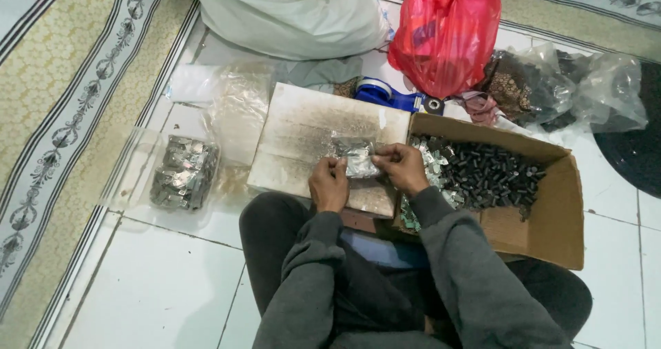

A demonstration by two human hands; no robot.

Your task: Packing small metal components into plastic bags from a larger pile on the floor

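Left hand (pixel 329 184) and right hand (pixel 401 166) both pinch closed on one small clear packet (pixel 359 162) (shiny pieces inside), the cardboard box (pixel 551 218) just right of the right hand.

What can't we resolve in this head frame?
- Small clear packet between left hand and right hand: contents too small and glossy to identify; fingers cover its ends.
- Dark pieces in the cardboard box: too small to tell their kind.
- Red plastic bag: opaque, contents hidden.
- White sack: cut off by the top edge.
- Blue item: partly hidden behind the board.
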